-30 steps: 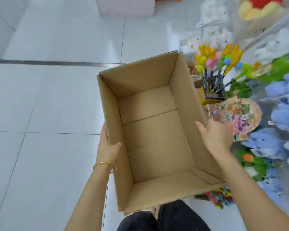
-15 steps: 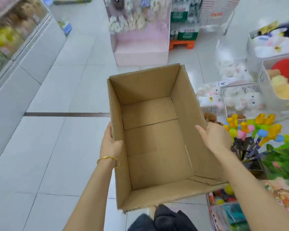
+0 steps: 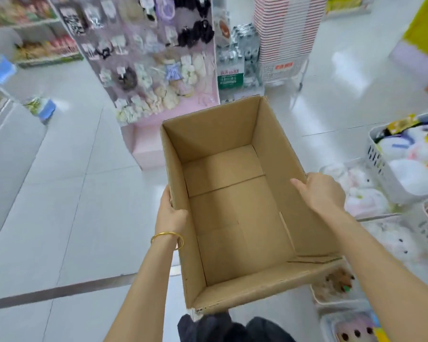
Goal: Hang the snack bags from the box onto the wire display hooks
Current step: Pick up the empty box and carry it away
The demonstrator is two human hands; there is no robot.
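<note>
Cardboard box (image 3: pixel 232 218), one, between left hand (image 3: pixel 171 215) and right hand (image 3: pixel 324 191)

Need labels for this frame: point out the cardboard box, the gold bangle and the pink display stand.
cardboard box (image 3: pixel 232 213), head view, bare inside floor.
gold bangle (image 3: pixel 167 234), head view, band on left wrist.
pink display stand (image 3: pixel 146 149), head view, plain lower base.

hands (image 3: pixel 247 206) gripping cardboard box (image 3: pixel 235 218), tiled floor (image 3: pixel 67 198)

A pink accessory stand (image 3: pixel 146 149), stacked baskets (image 3: pixel 284 28) and plush-toy bins (image 3: pixel 374 155) on white tiles (image 3: pixel 72 206).
</note>
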